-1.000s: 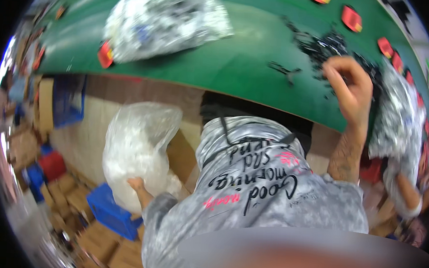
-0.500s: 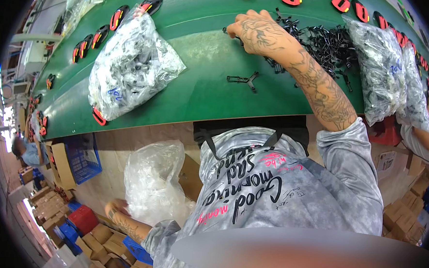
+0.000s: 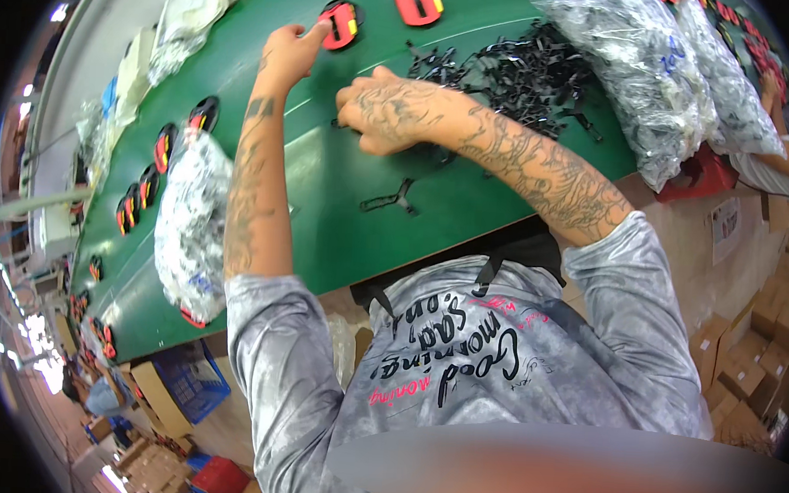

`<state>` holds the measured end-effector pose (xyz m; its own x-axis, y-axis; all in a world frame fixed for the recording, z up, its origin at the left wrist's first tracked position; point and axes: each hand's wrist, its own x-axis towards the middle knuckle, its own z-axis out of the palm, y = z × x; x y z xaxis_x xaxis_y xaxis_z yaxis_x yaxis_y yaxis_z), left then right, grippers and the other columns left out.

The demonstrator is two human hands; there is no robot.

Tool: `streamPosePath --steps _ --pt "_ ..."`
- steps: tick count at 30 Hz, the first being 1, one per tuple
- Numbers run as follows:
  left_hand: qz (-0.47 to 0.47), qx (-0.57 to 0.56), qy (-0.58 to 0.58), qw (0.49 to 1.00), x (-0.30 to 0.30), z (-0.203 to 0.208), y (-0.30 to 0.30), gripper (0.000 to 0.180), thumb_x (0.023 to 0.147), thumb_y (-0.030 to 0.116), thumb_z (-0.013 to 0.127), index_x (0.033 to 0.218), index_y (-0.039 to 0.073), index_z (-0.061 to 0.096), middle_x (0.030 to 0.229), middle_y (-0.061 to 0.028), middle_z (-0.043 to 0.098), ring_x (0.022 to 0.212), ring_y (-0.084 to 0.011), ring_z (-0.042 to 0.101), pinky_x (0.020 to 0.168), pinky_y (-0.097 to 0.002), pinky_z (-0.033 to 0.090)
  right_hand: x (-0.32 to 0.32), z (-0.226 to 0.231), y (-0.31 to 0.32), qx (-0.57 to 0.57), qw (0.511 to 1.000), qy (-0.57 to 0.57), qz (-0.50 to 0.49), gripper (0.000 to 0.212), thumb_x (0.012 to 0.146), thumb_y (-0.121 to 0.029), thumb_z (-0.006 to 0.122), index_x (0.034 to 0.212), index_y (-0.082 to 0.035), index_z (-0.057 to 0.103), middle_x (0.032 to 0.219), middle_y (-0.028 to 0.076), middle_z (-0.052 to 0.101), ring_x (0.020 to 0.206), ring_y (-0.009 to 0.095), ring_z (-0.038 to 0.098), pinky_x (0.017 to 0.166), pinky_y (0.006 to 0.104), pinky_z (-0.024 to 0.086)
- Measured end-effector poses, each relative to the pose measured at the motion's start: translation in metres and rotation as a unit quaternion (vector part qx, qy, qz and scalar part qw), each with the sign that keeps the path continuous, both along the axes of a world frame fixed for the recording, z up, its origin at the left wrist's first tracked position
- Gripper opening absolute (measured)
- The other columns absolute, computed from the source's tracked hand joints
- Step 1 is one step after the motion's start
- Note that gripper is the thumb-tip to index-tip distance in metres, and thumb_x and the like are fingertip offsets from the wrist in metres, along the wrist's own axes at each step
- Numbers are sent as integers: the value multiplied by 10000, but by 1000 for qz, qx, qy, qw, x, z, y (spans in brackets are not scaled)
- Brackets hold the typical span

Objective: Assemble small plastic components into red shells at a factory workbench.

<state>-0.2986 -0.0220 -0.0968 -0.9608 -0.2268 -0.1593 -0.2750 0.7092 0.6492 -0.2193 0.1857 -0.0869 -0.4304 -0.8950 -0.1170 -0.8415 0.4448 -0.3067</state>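
Note:
My left hand (image 3: 290,55) reaches over the green table, fingers apart, its thumb at the edge of a red and black oval plastic part (image 3: 342,26); whether it touches is hard to tell. To its right, my right hand (image 3: 388,112) is closed, back upward, with a bit of a small black part (image 3: 337,122) poking out by the fingertips. Most of that part is hidden under the hand. A single Y-shaped black plastic clip (image 3: 392,198) lies nearer to me. Beyond my right wrist spreads a heap of similar black clips (image 3: 533,80).
Plastic bags of parts stand at the left (image 3: 190,227) and right (image 3: 640,76) of the green table (image 3: 323,252). More red and black parts line the table, such as one at the far side (image 3: 418,3). Another person's arm (image 3: 787,160) shows at far right.
My left hand has come up from beside the clear bag below the table to the red and black part. My right hand stays closed near the clips; the view has shifted.

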Motion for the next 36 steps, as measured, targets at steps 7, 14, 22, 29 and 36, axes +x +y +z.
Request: streamPosePath --steps 7,14,22,29,36 --pt "10 -264 -42 963 -62 -38 30 782 815 633 686 1233 -28 718 1193 -256 731 1101 -400 716 973 -483 552 -5 -12 -10 -11 999 31 5 240 847 -191 660 1017 -48 752 1122 101 682 1078 268 628 948 393 432" --pt "-18 523 117 844 141 34 -54 737 864 -9 730 1510 111 397 1265 -135 597 1020 -253 668 804 -352 593 -12 -12 -15 -34 999 -7 -17 160 807 -107 695 931 -9 724 1087 131 682 1035 298 676 934 427 455" --pt "103 664 104 733 331 -14 24 941 775 112 892 1553 32 369 1487 -160 476 1268 -334 607 826 -431 676 -26 -23 -21 -244 955 -130 -108 327 836 -88 627 1137 -31 739 1132 179 734 1068 358 697 984 429 529" --pt "18 651 41 758 318 -64 54 599 923 -7 701 1466 -63 457 1367 -220 592 1162 -322 677 883 -442 647 -16 -37 -25 -205 975 25 -76 370 880 -134 596 1219 -88 738 1143 201 740 1135 367 677 1063 444 489" --pt "36 631 80 770 281 -62 68 546 946 -60 624 1461 -94 447 1344 -235 608 1143 -335 694 930 -482 638 7 23 -51 -71 994 -44 -73 425 863 -191 712 1269 -68 694 1196 176 724 1116 359 688 1009 432 537"
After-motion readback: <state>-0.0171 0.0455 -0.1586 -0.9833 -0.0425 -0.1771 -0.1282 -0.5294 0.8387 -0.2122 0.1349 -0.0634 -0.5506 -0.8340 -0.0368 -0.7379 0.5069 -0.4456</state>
